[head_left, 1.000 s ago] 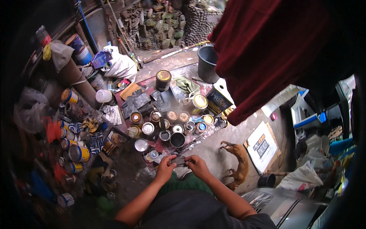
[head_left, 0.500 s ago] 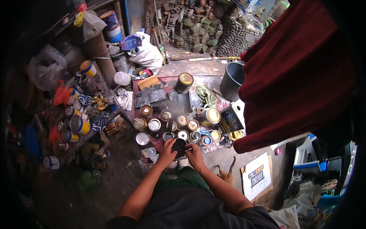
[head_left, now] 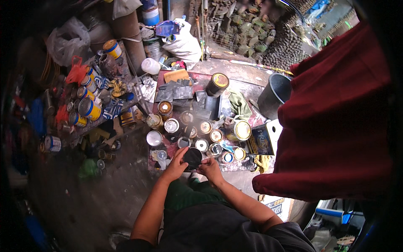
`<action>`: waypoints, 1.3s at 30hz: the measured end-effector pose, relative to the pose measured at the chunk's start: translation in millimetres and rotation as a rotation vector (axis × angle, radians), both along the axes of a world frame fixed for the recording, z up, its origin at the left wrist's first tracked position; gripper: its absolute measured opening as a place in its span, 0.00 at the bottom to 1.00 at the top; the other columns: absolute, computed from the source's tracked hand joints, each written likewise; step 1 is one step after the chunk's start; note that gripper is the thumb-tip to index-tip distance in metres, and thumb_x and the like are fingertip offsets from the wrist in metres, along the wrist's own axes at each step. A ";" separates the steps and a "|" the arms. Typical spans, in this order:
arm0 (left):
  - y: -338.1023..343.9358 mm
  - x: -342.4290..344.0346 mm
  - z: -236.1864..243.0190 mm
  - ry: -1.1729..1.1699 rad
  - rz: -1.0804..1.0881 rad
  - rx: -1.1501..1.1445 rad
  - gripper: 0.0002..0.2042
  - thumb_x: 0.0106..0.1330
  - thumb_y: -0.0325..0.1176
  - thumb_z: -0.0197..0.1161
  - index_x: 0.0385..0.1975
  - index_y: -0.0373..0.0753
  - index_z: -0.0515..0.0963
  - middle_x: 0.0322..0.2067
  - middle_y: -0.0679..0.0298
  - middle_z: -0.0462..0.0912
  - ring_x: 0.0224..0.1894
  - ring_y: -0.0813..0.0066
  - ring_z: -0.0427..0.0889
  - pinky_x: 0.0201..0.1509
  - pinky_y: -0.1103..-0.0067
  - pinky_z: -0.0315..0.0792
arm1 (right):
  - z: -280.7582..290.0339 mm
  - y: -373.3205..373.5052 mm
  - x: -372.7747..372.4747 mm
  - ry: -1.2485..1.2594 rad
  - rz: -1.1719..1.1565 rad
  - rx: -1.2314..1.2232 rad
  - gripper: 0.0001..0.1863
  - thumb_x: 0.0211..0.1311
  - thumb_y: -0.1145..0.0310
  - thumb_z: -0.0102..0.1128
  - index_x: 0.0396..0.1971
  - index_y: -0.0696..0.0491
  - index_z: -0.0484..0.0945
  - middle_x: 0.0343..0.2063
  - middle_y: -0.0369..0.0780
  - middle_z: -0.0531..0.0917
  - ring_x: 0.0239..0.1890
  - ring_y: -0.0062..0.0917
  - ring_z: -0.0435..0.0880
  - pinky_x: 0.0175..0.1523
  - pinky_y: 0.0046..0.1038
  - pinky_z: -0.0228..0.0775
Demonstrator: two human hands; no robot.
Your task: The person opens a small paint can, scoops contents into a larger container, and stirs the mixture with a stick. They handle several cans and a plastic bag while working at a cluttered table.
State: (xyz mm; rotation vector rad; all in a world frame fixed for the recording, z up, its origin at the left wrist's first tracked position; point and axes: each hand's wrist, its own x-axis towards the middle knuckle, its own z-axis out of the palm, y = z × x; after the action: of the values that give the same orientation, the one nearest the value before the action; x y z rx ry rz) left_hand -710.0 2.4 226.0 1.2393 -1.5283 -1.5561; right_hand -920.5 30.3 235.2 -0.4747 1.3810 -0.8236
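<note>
The left hand [head_left: 174, 166] and the right hand [head_left: 210, 169] had come forward from just short of the near edge of the tabletop [head_left: 199, 78] and now flanked the round black can [head_left: 193, 158] by that edge. The brown animal that had been off the same edge, toward the white sign [head_left: 277, 205], had slipped out of sight, and the hanging red cloth [head_left: 331, 126] now hid more of that sign.

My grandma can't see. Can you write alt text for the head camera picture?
The left hand and right hand are at either side of a round dark can, by a table crowded with other cans. A red cloth hangs at the right.
</note>
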 end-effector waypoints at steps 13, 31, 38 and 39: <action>13.9 -16.9 -7.8 -0.027 0.165 -0.185 0.35 0.61 0.22 0.58 0.73 0.38 0.63 0.70 0.56 0.64 0.63 0.63 0.71 0.64 0.73 0.67 | -0.3 -6.6 -12.2 -0.101 0.072 0.116 0.12 0.66 0.81 0.61 0.43 0.56 0.68 0.34 0.43 0.81 0.36 0.31 0.88 0.48 0.33 0.86; 19.0 -47.0 -24.6 -0.209 0.314 -0.322 0.53 0.46 0.45 0.85 0.71 0.39 0.60 0.66 0.49 0.68 0.68 0.47 0.67 0.72 0.57 0.62 | -11.4 -5.1 -24.5 -0.044 0.204 -0.106 0.09 0.67 0.82 0.61 0.39 0.57 0.69 0.37 0.39 0.80 0.39 0.25 0.84 0.50 0.29 0.83; 15.2 -49.0 -24.4 -0.212 0.311 -0.360 0.52 0.44 0.41 0.87 0.70 0.37 0.60 0.63 0.48 0.70 0.66 0.45 0.69 0.70 0.57 0.65 | 4.9 -12.9 -26.8 0.529 0.346 -0.444 0.10 0.65 0.76 0.65 0.43 0.59 0.77 0.45 0.46 0.79 0.51 0.35 0.81 0.55 0.33 0.77; 15.6 -48.3 -24.4 -0.211 0.313 -0.362 0.52 0.44 0.40 0.87 0.69 0.38 0.60 0.63 0.47 0.71 0.66 0.45 0.70 0.70 0.56 0.65 | 23.4 -25.7 -19.1 0.712 0.445 -0.637 0.10 0.64 0.75 0.66 0.43 0.59 0.79 0.46 0.49 0.78 0.52 0.39 0.81 0.56 0.36 0.76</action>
State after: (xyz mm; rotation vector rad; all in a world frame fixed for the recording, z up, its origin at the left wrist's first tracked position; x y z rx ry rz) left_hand -758.3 17.9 201.6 1.3785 -1.5689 -0.9256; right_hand -939.6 4.7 258.6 -1.6303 1.5320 -0.7348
